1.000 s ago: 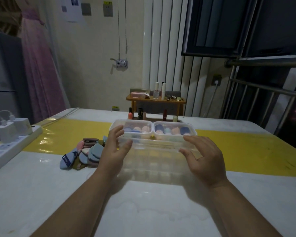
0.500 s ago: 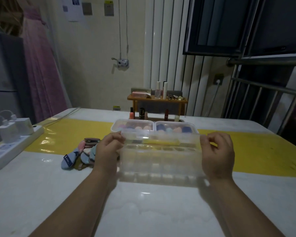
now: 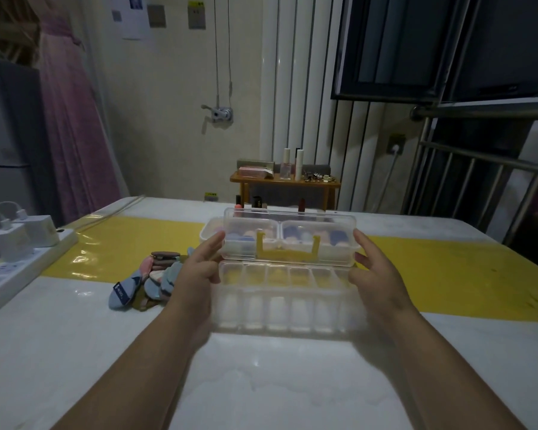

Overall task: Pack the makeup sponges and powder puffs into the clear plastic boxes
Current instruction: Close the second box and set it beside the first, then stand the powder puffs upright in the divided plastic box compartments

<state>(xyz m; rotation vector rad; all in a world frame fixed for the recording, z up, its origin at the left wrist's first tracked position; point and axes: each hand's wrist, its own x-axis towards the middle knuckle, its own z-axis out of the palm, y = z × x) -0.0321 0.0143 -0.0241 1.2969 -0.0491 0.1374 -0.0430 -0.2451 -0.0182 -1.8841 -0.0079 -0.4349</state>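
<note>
A clear compartment box (image 3: 286,302) sits on the white table (image 3: 261,383) directly between the two hands. Its lid (image 3: 292,226), with a yellow handle (image 3: 284,251), stands raised above the box. The left hand (image 3: 196,274) and right hand (image 3: 378,271) press mostly straight fingers against the lid's two ends, thumbs by the box's rear corners. Powder puffs (image 3: 156,277) lie piled left of the box. Behind it stands a second clear box (image 3: 206,234) holding makeup sponges (image 3: 305,236).

Left hand (image 3: 199,270) and right hand (image 3: 378,273) face inward, fingers straight
</note>
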